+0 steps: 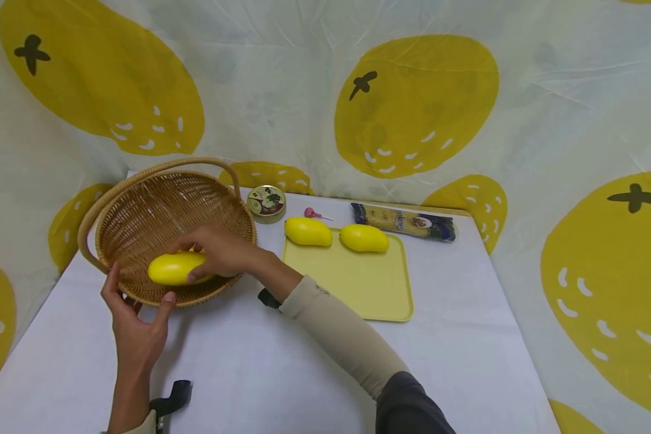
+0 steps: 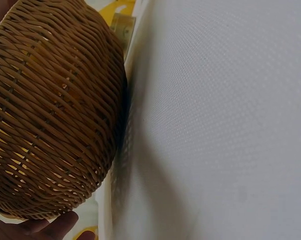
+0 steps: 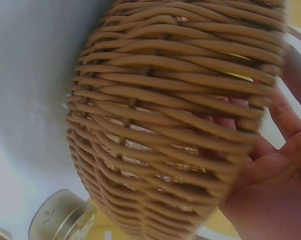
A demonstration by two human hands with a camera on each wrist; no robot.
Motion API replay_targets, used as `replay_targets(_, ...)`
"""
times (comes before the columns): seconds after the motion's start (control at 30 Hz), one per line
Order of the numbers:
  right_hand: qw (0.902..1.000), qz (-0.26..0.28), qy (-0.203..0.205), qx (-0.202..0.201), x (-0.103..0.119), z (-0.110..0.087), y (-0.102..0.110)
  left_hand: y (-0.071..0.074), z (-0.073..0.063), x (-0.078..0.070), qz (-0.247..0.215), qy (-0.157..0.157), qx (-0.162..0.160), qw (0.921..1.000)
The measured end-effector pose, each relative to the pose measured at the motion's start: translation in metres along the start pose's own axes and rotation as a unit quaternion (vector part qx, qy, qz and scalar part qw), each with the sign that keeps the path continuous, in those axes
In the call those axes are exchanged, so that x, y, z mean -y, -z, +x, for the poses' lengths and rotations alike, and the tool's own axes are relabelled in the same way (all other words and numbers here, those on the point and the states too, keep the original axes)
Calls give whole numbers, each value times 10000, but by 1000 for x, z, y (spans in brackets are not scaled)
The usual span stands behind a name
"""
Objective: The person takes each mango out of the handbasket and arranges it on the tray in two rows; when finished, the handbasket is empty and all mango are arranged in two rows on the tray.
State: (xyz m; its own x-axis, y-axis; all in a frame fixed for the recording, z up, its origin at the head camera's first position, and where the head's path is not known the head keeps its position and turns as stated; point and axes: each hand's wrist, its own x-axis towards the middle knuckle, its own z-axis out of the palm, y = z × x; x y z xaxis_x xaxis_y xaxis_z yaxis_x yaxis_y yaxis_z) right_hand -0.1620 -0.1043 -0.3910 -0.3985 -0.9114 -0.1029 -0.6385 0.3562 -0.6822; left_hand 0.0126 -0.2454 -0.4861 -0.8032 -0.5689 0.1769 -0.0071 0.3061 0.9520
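Yellow mango (image 1: 172,269) was inside the wicker basket (image 1: 179,202), gripped from above by the right hand (image 1: 222,248); couldn't tell if it touched the weave. Left hand (image 1: 138,328) held the basket's near-left rim. Doing this well, my read: rim needed firm bracing, mango a light but secure, slow grip, knuckles clear of wicker. Two more mangoes (image 1: 308,232) lay along the tray's (image 1: 352,286) far edge.

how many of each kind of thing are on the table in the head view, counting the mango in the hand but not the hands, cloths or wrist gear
Yellow mangoes: 3, one of them held in the right hand
Wicker basket: 1
Yellow tray: 1
Round tin: 1
Lollipop: 1
Long packet: 1
Total: 8
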Motion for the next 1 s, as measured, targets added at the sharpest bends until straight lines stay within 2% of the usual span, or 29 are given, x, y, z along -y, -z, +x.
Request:
replay_targets(0.17,9994,60,-108,-310,4,-12,8,0,0,0,-28,11,9,10000)
replay_targets(0.3,9974,39,-68,-721,6,-25,13,1,0,1,-43,16,-13,10000)
replay_targets(0.57,9867,-212,140,-1606,7,-51,19,1,0,0,-21,11,-29,10000)
replay_targets(0.73,9805,-340,165,-1930,6,-66,22,1,-1,-1,8,38,-24,10000)
replay_targets(1.0,9692,120,306,-2442,0,-91,29,-1,0,-1,-27,-44,-3,10000)
